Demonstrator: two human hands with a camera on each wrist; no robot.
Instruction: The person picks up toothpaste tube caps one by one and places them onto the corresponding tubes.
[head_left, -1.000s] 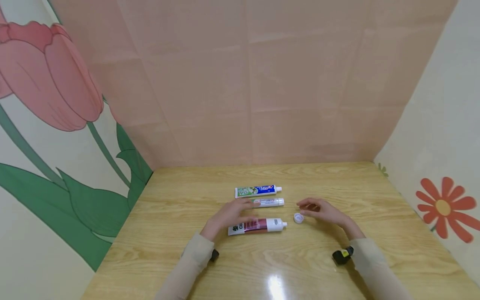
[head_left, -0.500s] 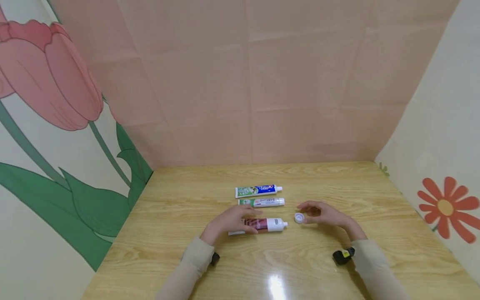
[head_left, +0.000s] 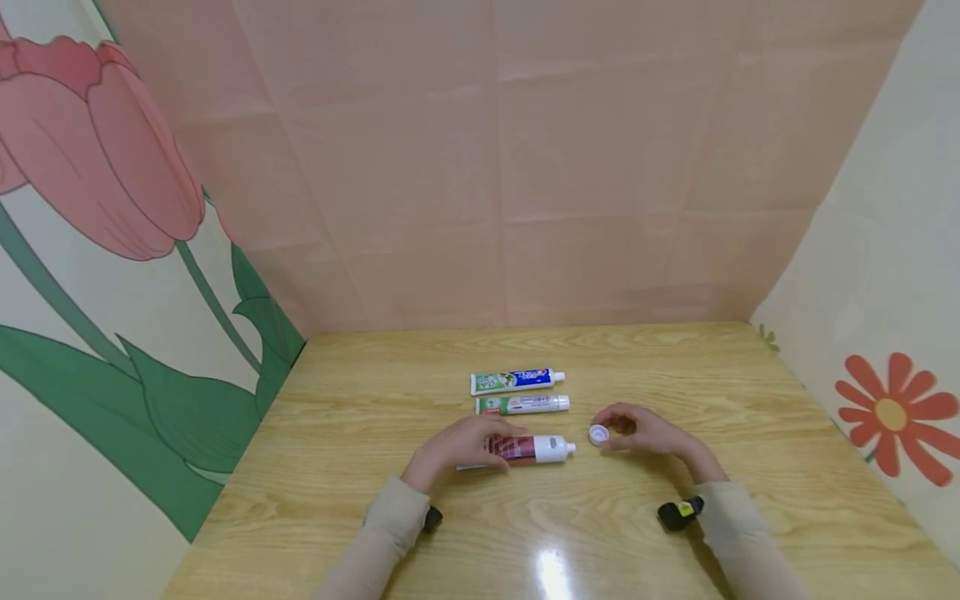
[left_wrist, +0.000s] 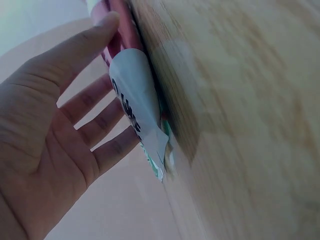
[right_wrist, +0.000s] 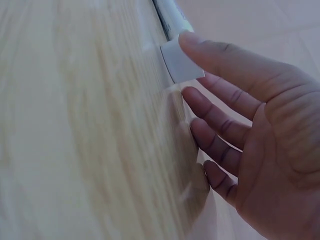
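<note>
A red and white toothpaste tube [head_left: 551,448] lies on the table, its uncapped nozzle towards the right. My left hand [head_left: 461,442] grips it near its tail end, with the thumb on the near side and the fingers on the far side; in the left wrist view the white crimped end of the tube [left_wrist: 135,95] sticks out past the fingers. To the right of the nozzle is a white screw cap [head_left: 598,435], its hollow side facing up. My right hand [head_left: 645,429] has thumb and index finger around this cap; in the right wrist view the thumb tip touches the cap [right_wrist: 180,62].
Behind the red tube lie a green and white toothpaste tube [head_left: 532,404] and a blue and green one [head_left: 517,382], both with white caps pointing right. The wooden table [head_left: 375,367] ends at a pink cloth backdrop [head_left: 495,167].
My left hand has come back towards me from over the middle tube and taken hold of the red one. My right hand's thumb and index finger have closed in around the cap.
</note>
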